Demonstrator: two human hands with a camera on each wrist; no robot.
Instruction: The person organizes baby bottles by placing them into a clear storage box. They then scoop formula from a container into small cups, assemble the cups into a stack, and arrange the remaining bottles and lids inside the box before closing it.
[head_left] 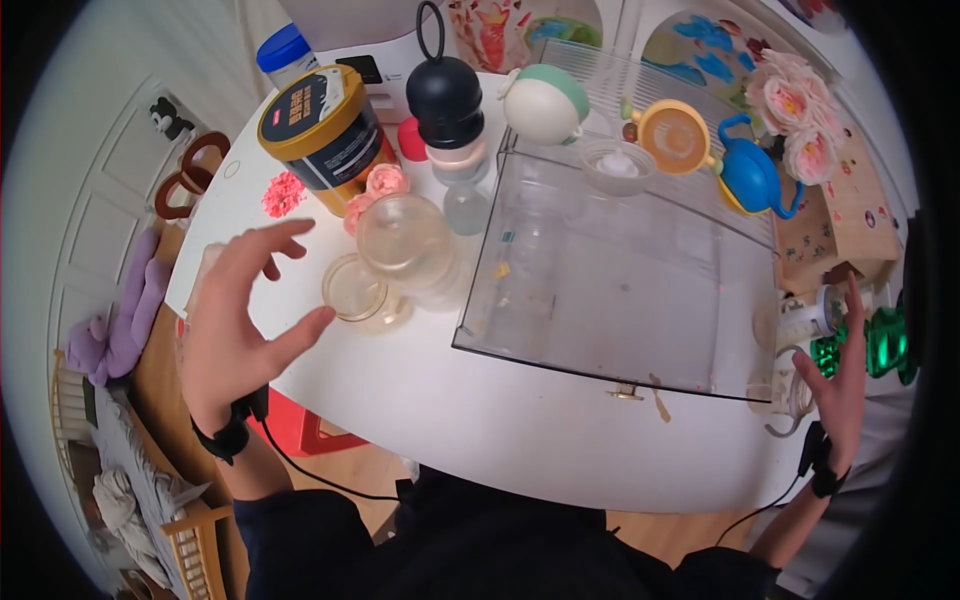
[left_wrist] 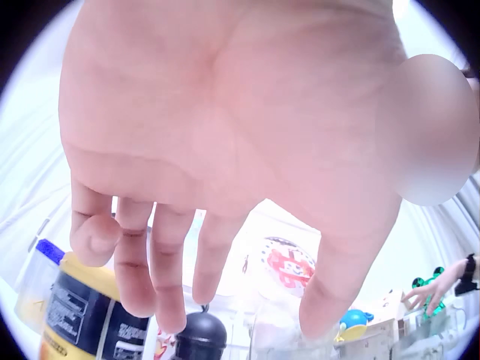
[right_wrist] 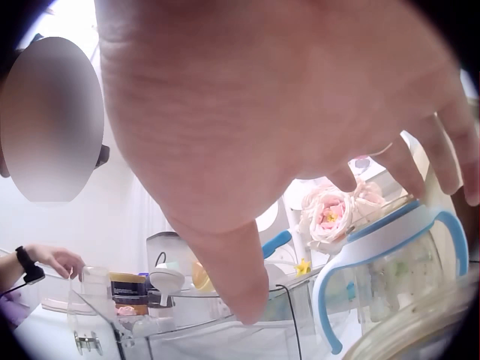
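Observation:
My left hand (head_left: 235, 325) hovers with spread, slightly bent fingers beside two clear jars, holding nothing. The taller jar (head_left: 405, 235) stands behind a shorter jar (head_left: 352, 290), just right of my thumb. A yellow-and-black tub (head_left: 330, 130) is beyond my fingertips. To the right, my right hand (head_left: 843, 390) is held loosely extended beyond the transparent box (head_left: 600, 300), with nothing in its grasp. In the right wrist view, a clear bottle with blue-and-white handles (right_wrist: 337, 281) stands below its fingers, beside that box.
Behind the jars stand a black round container (head_left: 445, 95) and a blue-lidded jar (head_left: 285, 50). On the box's ribbed top sit a green-and-white round container (head_left: 545, 105), a yellow-rimmed cup (head_left: 675, 138) and a blue watering can (head_left: 752, 172). Pink flowers (head_left: 795, 110) rise at the back right.

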